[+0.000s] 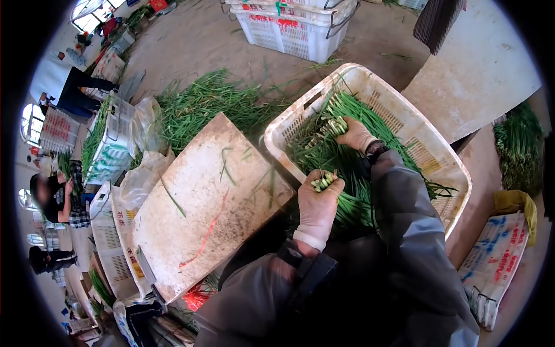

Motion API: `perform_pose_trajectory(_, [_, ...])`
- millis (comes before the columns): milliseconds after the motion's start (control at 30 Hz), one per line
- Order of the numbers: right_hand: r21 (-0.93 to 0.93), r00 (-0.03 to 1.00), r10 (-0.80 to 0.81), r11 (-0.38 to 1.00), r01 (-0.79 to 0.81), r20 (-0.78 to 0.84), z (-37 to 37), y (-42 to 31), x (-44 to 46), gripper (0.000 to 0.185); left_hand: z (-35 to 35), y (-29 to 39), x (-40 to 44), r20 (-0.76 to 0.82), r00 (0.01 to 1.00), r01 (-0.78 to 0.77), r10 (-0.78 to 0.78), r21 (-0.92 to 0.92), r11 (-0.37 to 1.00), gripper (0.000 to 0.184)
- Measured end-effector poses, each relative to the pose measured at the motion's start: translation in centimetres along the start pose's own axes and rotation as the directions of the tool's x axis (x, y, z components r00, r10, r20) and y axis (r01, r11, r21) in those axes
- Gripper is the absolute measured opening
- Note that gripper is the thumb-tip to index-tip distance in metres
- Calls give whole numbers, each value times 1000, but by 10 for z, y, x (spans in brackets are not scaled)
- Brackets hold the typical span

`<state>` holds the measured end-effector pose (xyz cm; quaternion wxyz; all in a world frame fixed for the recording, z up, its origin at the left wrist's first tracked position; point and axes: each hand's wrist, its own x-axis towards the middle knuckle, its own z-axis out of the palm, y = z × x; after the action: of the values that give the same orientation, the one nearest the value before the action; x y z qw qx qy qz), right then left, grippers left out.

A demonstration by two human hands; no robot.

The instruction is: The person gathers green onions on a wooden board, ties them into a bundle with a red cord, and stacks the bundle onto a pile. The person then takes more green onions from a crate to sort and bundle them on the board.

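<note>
My left hand [318,205], in a pale glove, is closed around a small bunch of chives [324,181], with the pale cut ends pointing up out of the fist. Farther forward, my gloved right hand [355,136] grips the pale stem ends of more chives [329,128] inside a dirty white plastic crate [454,199]. Long green leaves fill much of this crate and run beneath both wrists. My right fingertips are partly hidden among the stems.
A stained board [196,196] with a few loose leaves and a red string stands left of the crate. Behind it lies a heap of loose green leaves [214,110]. Stacked white crates [295,29] stand ahead. People [63,194] are at the far left.
</note>
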<state>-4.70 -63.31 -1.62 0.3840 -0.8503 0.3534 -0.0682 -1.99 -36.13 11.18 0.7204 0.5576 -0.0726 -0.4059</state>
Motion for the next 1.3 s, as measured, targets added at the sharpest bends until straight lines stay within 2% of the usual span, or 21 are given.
perform_pose_trajectory(67, [39, 998, -2, 999, 0, 60, -20, 0, -11, 85, 0, -3, 2, 7, 1000, -9, 9, 1, 1000, 15])
perform_pose_trajectory(100, [251, 992, -27, 968, -5, 124, -28, 3, -14, 81, 2, -2, 2, 4, 1000, -7, 7, 4, 1000, 15])
perform_pose_trajectory(167, [435, 989, -98, 899, 41, 109, -43, 11, -26, 73, 3, 1, 3, -6, 1000, -5, 5, 12, 1000, 15])
perform_pose_trajectory(200, [416, 985, -45, 909, -30, 169, -49, 11, -31, 65, 2, 1, 4, 0, 1000, 7, -7, 17, 1000, 15])
perform_pose_trajectory(233, [361, 985, -2, 930, -62, 173, -52, 11, -35, 58, 2, -1, 4, -7, 1000, -3, 3, 14, 1000, 15])
perform_pose_trajectory(300, [525, 981, -52, 849, -54, 185, -61, 14, -45, 54, 4, -3, 6, -18, 1000, -20, 20, 11, 1000, 15])
perform_pose_trajectory(367, [639, 996, -56, 769, -4, 75, -62, 15, -50, 53, 2, -4, 10, -18, 1000, -3, 4, 23, 1000, 17])
perform_pose_trajectory(400, [543, 996, -11, 839, -40, 91, -63, 12, -53, 54, 2, -3, 10, -21, 1000, -2, 3, 34, 999, 17])
perform_pose_trajectory(433, [483, 985, -36, 874, -50, 167, -68, 11, -55, 61, 3, -3, 9, -21, 1000, 3, -2, 49, 999, 18])
perform_pose_trajectory(467, [535, 980, -57, 843, -56, 192, -70, 9, -59, 67, 4, -2, 10, -40, 999, -12, 16, 88, 996, 18])
perform_pose_trajectory(533, [653, 946, -134, 751, -98, 295, -80, 2, -66, 82, 5, 3, 8, -24, 1000, 12, -10, 50, 999, 18])
perform_pose_trajectory(633, [627, 957, -115, 775, -83, 268, -82, 0, -72, 83, 1, 2, 10, -25, 1000, 8, -6, 78, 997, 18])
perform_pose_trajectory(667, [658, 960, -127, 749, -74, 251, -82, 0, -74, 82, 0, 0, 11, -29, 1000, -1, 4, 99, 995, 18])
perform_pose_trajectory(767, [525, 979, -21, 846, -91, 203, -87, -9, -77, 64, 1, 1, 11, -22, 1000, -1, 3, 83, 997, 18])
perform_pose_trajectory(800, [360, 992, -29, 933, -17, 123, -89, -20, -80, 49, 1, -1, 11, -25, 1000, -16, 18, 102, 995, 17])
perform_pose_trajectory(900, [565, 991, -134, 816, 124, -24, -99, -40, -86, 40, -1, -9, 17, -20, 998, -52, 55, 152, 987, 17])
perform_pose_trajectory(1033, [479, 995, -100, 874, 83, 9, -107, -59, -89, 35, -3, -9, 15, -22, 997, -64, 70, 178, 982, 19])
perform_pose_trajectory(1067, [459, 992, -124, 881, 120, -21, -112, -63, -92, 37, -2, -6, 14, -25, 997, -69, 74, 181, 981, 20])
perform_pose_trajectory(1167, [587, 972, -190, 774, 236, -139, -131, -73, -96, 41, -2, -1, 11, -38, 999, -2, 6, 109, 994, 22])
perform_pose_trajectory(1300, [601, 977, -203, 775, 196, -57, -169, -105, -113, 41, -3, 0, 10, -46, 998, -28, 36, 162, 986, 23])
